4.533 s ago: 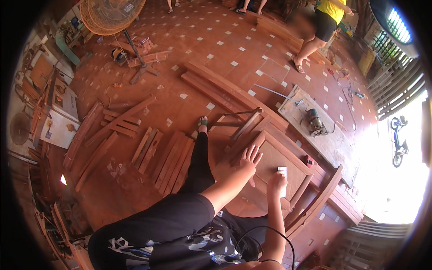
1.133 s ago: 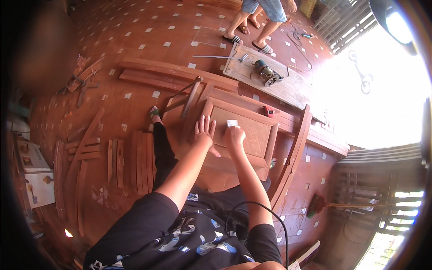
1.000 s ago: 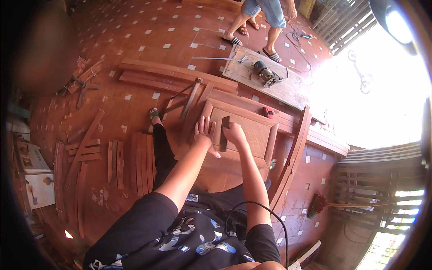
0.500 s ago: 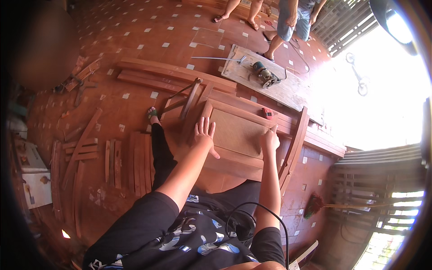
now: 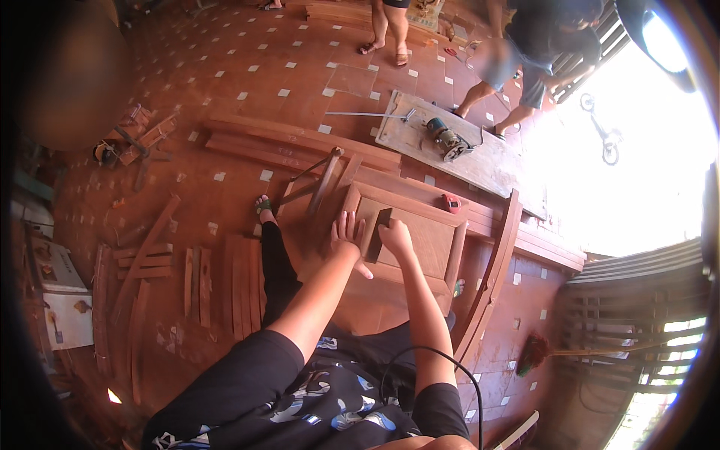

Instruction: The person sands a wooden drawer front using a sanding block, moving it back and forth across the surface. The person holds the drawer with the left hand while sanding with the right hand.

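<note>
A framed wooden panel lies in front of me, its raised frame running round a flat, lighter centre. My left hand rests flat on the panel's left frame piece with its fingers spread. My right hand is closed on a dark flat rectangular block, perhaps a sanding block, at the left part of the centre. The block's underside and its contact with the panel are hidden. On the far frame piece, to the right, sits a red tape measure.
Long wooden boards lie beyond the panel, and a beam slants along its right. A power tool sits on a pale board. Cut wood strips lie left. A person bends over at the far right.
My right hand has moved left across the panel, from its right edge toward my left hand, with the dark block. My left hand stays on the frame. The far person has shifted right and bent down.
</note>
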`<state>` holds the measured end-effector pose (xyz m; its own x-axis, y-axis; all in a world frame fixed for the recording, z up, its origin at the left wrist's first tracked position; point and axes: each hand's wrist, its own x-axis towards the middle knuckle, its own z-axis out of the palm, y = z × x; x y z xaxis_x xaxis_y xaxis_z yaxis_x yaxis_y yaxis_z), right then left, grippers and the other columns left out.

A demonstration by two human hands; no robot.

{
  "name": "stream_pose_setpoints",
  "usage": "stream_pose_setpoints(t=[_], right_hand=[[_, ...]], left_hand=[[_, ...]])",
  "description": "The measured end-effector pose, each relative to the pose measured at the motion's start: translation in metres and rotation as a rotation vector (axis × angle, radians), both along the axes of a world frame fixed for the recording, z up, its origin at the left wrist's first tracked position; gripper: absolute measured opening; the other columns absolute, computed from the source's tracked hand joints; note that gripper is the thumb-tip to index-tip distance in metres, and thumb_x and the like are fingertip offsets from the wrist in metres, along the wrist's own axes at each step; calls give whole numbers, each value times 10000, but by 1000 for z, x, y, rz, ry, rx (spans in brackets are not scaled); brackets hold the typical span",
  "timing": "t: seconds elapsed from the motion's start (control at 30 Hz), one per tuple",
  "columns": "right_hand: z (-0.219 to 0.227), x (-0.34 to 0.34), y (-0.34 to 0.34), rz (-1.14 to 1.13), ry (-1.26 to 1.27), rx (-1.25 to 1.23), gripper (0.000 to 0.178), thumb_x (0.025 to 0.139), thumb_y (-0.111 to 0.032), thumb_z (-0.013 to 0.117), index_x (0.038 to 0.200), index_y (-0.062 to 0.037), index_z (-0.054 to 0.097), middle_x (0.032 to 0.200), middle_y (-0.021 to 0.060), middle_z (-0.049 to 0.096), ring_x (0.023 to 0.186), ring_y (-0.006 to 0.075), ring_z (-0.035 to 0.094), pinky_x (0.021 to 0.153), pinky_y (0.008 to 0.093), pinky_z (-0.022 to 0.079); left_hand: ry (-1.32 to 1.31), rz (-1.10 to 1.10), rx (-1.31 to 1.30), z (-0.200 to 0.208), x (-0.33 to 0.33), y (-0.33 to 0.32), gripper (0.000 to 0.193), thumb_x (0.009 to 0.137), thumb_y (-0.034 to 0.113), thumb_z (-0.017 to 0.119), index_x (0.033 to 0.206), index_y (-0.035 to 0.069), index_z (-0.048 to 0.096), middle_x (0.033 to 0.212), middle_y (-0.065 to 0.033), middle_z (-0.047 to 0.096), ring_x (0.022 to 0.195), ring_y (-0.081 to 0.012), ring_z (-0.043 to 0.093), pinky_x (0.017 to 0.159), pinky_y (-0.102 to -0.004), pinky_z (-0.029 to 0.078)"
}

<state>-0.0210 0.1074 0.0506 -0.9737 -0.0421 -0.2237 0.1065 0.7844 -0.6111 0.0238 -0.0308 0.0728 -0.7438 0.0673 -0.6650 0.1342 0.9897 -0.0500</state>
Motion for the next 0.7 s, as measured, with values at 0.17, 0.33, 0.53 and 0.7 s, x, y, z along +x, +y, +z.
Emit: stream_pose_setpoints(t=[0.17,0.33,0.53,0.7], right_hand=[[-3,-9,53,-150,-52,-47,340,792,-255,585,926,37,696,824,258,689,858,399,686,786,463,526],[38,-8,99,-227,-139,335,364,801,-219,548,1049,3,696,1058,270,672,1026,411,650,911,465,516],[38,5,126,-284,-33,498,319,812,-153,535,1010,46,685,1055,247,685,953,393,686,808,473,557],[-2,14,90,-312,258,772,354,851,-158,558,1125,65,570,1062,133,611,955,275,665,723,377,582]], left_hand=[[24,-10,14,0,0,2,1586,459,826,743,1533,87,-160,1576,-248,-206,1445,-417,-229,1162,-574,-41],[-7,-5,7,2,1,-3,1599,459,818,748,1522,60,-176,1567,-268,-211,1440,-436,-226,1160,-584,-36],[15,-9,29,2,1,1,1603,456,809,756,1522,60,-178,1564,-269,-218,1440,-432,-230,1164,-577,-33],[26,-14,31,1,2,0,1605,452,813,753,1522,57,-175,1562,-272,-221,1441,-431,-230,1164,-577,-34]])
